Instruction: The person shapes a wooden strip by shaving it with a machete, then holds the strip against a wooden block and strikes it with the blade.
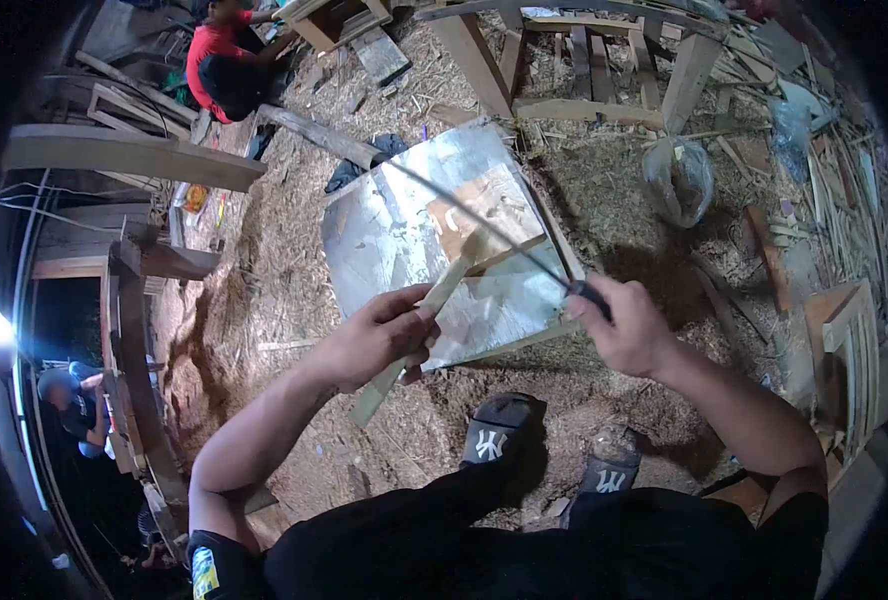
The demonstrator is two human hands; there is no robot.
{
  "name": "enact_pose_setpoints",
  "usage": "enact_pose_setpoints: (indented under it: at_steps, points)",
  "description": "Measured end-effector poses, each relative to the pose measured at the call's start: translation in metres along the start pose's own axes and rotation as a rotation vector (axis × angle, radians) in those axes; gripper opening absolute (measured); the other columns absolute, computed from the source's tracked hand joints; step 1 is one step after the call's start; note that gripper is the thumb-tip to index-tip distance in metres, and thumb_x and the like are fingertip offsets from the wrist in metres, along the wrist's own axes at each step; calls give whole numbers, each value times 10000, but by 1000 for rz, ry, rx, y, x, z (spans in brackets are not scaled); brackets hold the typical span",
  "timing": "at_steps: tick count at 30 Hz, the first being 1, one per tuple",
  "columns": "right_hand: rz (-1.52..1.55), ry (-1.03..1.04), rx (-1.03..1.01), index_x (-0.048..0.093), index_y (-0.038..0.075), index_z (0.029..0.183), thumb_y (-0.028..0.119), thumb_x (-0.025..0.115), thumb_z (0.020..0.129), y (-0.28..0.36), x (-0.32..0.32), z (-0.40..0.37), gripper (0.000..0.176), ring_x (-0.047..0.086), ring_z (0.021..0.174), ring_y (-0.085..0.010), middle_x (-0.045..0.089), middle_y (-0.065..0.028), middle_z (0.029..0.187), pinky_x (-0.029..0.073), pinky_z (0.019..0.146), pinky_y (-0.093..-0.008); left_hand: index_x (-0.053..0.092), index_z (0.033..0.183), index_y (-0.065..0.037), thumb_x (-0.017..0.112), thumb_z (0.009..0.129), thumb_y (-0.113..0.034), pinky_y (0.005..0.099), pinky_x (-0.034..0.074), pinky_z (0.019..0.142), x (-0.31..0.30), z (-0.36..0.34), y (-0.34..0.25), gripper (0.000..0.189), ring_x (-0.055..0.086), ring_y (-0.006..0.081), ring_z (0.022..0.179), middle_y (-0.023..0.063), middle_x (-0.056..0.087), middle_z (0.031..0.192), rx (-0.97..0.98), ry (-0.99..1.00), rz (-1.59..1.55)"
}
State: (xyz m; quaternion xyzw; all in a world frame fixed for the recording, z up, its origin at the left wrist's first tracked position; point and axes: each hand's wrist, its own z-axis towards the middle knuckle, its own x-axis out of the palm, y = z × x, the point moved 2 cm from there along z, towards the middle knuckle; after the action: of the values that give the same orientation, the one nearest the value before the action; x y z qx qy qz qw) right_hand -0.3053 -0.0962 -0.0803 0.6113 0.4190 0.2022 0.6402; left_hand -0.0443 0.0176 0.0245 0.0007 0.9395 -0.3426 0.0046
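Observation:
My left hand (389,335) is closed around a narrow pale wooden strip (451,284), which slants from lower left up to the right. In my right hand (619,325) is the dark handle of a long thin blade (474,215), seen nearly edge-on. The blade points up and left, passing across the view above the strip's upper end. Below both hands lies a worn silvery metal sheet (369,245). On it rests a square wooden board (499,205), which the strip's tip overlaps in this view.
Wood shavings (294,260) cover the floor around my sandals (499,435). A wooden frame (584,108) stands ahead, a clear plastic bag (679,180) to its right. Wood scraps (844,210) pile up at far right. A person in red (219,65) crouches upper left; another person (84,410) is at left.

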Motion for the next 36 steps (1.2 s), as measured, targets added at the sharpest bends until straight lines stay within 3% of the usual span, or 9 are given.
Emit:
enact_pose_setpoints:
  at_steps: [8, 17, 24, 27, 28, 30, 32, 35, 36]
  points:
    - [-177, 14, -37, 596, -33, 947, 488, 483, 990, 3, 17, 15, 534, 667, 553, -305, 618, -145, 589, 536, 557, -430, 257, 1523, -47, 426, 1037, -130, 278, 472, 464, 12, -1, -9, 520, 509, 104, 548, 51, 539, 770, 71, -195, 449]
    - [-294, -34, -103, 604, -33, 912, 516, 498, 965, 0, 11, 15, 561, 685, 616, -389, 634, -207, 615, 543, 588, -510, 250, 1530, -74, 421, 1049, -169, 265, 413, 401, 15, -4, -6, 520, 436, 91, 464, 0, 450, 647, 93, -137, 283]
    - [-280, -28, -139, 599, -25, 908, 524, 509, 957, 8, 8, 19, 558, 684, 623, -392, 630, -212, 617, 546, 588, -506, 265, 1522, -55, 395, 1055, -158, 260, 369, 365, 21, -4, -7, 496, 387, 84, 404, -7, 413, 566, 52, -181, 217]
    - [-271, -37, -335, 580, -18, 858, 506, 518, 961, 15, 8, 17, 537, 673, 580, -388, 630, -199, 614, 548, 569, -486, 279, 1517, -48, 402, 1054, -163, 252, 352, 374, 20, -4, -5, 493, 385, 79, 410, -13, 421, 569, 23, -249, 328]
    - [-271, -31, -334, 580, -18, 858, 506, 518, 961, 12, 11, 19, 537, 673, 580, -388, 630, -199, 614, 548, 569, -486, 279, 1517, -48, 402, 1054, -163, 252, 352, 374, 19, -3, -4, 493, 385, 79, 410, -13, 421, 569, 20, -249, 323]
    - [-372, -24, -80, 560, -3, 829, 499, 535, 958, -2, 17, 26, 519, 660, 525, -368, 630, -179, 605, 546, 526, -444, 313, 1499, -33, 414, 1052, -173, 251, 335, 381, 18, -1, -5, 479, 393, 73, 423, -19, 429, 575, 66, -189, 202]
    - [-336, -47, -105, 552, -2, 828, 498, 528, 964, -5, 14, 30, 519, 648, 485, -337, 625, -165, 595, 538, 481, -411, 321, 1495, -31, 417, 1051, -175, 252, 330, 380, 20, -2, -4, 476, 395, 71, 428, -18, 435, 579, 85, -200, 231]
    - [-268, 5, -204, 562, -22, 834, 500, 497, 980, 6, 10, 26, 545, 647, 476, -325, 620, -173, 588, 527, 450, -405, 319, 1495, -27, 418, 1051, -174, 254, 325, 379, 19, -1, -3, 478, 393, 68, 433, -16, 437, 580, 47, -213, 258]
    - [-290, -72, -402, 562, -15, 830, 497, 483, 988, 10, 11, 24, 542, 638, 462, -300, 601, -145, 562, 520, 436, -402, 309, 1500, -25, 415, 1051, -171, 255, 325, 379, 19, 0, -2, 484, 390, 68, 434, -15, 434, 578, 5, -219, 258]
